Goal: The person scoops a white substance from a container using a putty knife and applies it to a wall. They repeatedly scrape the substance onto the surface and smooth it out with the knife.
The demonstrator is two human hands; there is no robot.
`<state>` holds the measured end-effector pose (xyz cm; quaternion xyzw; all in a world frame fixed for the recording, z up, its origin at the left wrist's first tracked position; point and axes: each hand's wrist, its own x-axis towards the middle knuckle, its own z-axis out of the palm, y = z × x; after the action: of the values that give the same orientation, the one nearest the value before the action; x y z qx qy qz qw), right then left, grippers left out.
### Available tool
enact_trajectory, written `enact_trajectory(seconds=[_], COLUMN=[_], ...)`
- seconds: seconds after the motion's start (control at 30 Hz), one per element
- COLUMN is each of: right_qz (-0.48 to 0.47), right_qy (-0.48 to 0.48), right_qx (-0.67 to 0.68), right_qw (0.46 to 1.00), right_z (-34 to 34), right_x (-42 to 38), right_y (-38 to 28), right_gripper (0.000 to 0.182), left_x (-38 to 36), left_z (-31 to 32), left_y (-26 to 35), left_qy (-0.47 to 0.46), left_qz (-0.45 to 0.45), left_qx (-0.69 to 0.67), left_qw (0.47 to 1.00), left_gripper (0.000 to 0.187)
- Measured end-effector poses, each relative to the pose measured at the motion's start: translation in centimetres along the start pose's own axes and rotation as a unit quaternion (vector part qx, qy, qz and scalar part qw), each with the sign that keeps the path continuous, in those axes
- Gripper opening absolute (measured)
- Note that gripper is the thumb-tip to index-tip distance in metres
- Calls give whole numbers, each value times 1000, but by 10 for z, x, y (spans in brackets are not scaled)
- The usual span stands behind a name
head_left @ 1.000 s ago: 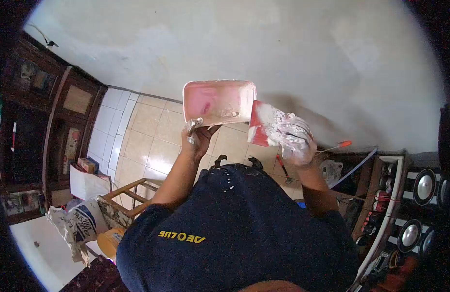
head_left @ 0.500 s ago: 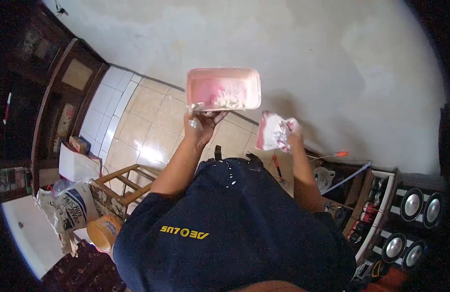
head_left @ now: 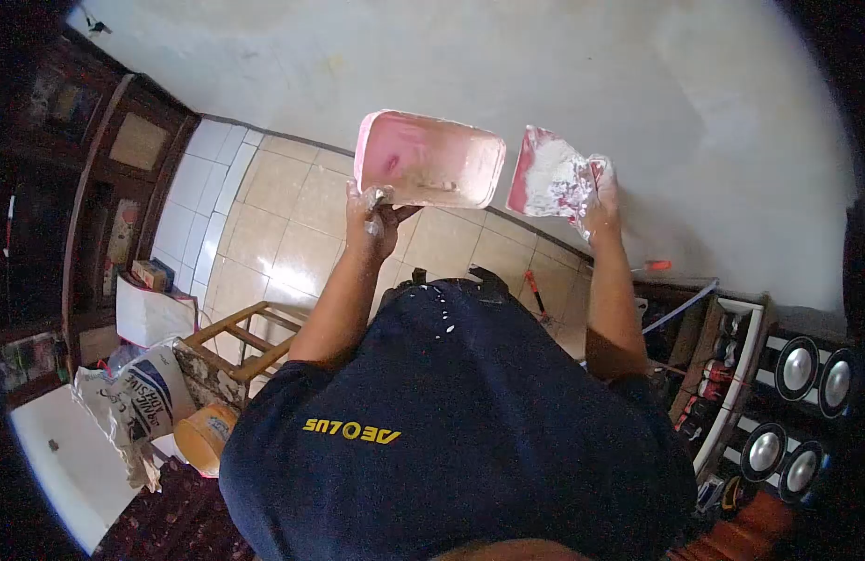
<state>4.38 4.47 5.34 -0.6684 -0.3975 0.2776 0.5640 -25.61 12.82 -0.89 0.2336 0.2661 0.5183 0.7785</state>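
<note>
A pink rectangular plastic tub [head_left: 400, 145] is held up before the wall by my left hand [head_left: 371, 224], which grips it at the lower left corner. Thin white paste smears its inside, with small lumps near the lower wall. To the tub's right, a little apart from it, my right hand [head_left: 602, 201] is closed on a reddish flat putty spreader [head_left: 549, 178]. White paste coats most of the spreader's face and some of the right hand's fingers. Paste also marks my left thumb.
A grey wall [head_left: 582, 65] rises ahead above a beige tiled floor [head_left: 287, 220]. On the left stand a wooden ladder-like frame [head_left: 231, 341], an adhesive bag [head_left: 147, 397] and a yellowish bucket [head_left: 203, 439]. Speakers [head_left: 797, 369] and a shelf [head_left: 722, 374] are on the right; a red-handled tool [head_left: 535, 290] lies below.
My right hand has risen with the spreader to the tub's right side. The tub has tilted slightly, and the white heap seen inside it earlier is now mostly gone.
</note>
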Motion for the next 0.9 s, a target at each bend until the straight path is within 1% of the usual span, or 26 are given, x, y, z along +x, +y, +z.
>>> enact_trajectory(seconds=[0.03, 0.07, 0.1, 0.13, 0.17, 0.2, 0.23, 0.27, 0.3, 0.37, 0.4, 0.43, 0.47, 0.6, 0.67, 0.7, 0.77, 0.8, 0.87, 0.9], right_qz=[-81, -132, -130, -197, -263, -262, -234, -207, -206, -166, -169, -200, -230, -257, -222, -223, -231, -232, -186, -186], right_qy=[-8, -15, -19, -84, -149, -153, -176, -200, -206, -274, -282, -294, -304, -333, -362, -359, -336, -334, -359, -358], right_qx=[-59, -311, -312, -305, -295, -295, -338, -380, -380, -441, -440, -452, -463, -441, -444, -444, -407, -405, -426, -424], right_qw=[995, 941, 941, 928, 906, 906, 894, 879, 878, 839, 836, 818, 800, 793, 789, 790, 817, 819, 809, 811], right_z=[0, -2, 0, 2, 8, 18, 38, 55, 69, 91, 100, 105, 110, 111, 112, 113, 119, 117, 117, 116], right_x=[2, -4, -3, 0, 1, -3, -9, -15, -19, -23, -25, -28, -31, -32, -33, -32, -33, -31, -32, -31], right_y=[-11, -51, -62, -69, -78, -88, -101, -108, -108, -105, -102, -97, -91, -74, -73, -67, -55, -53, -57, -53], right_gripper=[24, 26, 26, 29, 31, 31, 28, 25, 25, 26, 26, 27, 29, 29, 30, 30, 29, 29, 29, 29], left_x=[1, 0, -1, -3, -4, -6, -8, -10, -14, -19, -20, -23, -26, -26, -26, -25, -26, -26, -26, -25], left_z=[-5, -6, -6, -6, -7, -6, -5, -3, 0, -1, -4, -7, -9, -8, -7, -8, -10, -9, -9, -9], left_y=[-2, -3, -4, -4, -3, -3, -3, -4, -4, -6, -4, -4, -4, -6, -8, -8, -7, -8, -7, -6], left_qy=[18, 21, 4, -14, -10, -31, -51, -47, -44, -33, -27, -20, -12, -7, -8, -7, -7, -1, 4, -1], left_qz=[-10, -10, -16, -21, -21, -33, -44, -43, -57, -67, -83, -101, -99, -106, -108, -110, -114, -109, -105, -113], left_qx=[15, 14, 13, 13, 11, 3, -5, -7, 12, 28, 38, 49, 49, 51, 50, 54, 62, 71, 82, 82], left_qw=[1000, 1000, 1000, 1000, 1000, 999, 998, 998, 997, 997, 995, 993, 994, 993, 993, 992, 992, 992, 991, 990], left_gripper=[44, 44, 45, 46, 46, 47, 49, 49, 51, 53, 54, 55, 55, 56, 56, 57, 58, 58, 59, 59])
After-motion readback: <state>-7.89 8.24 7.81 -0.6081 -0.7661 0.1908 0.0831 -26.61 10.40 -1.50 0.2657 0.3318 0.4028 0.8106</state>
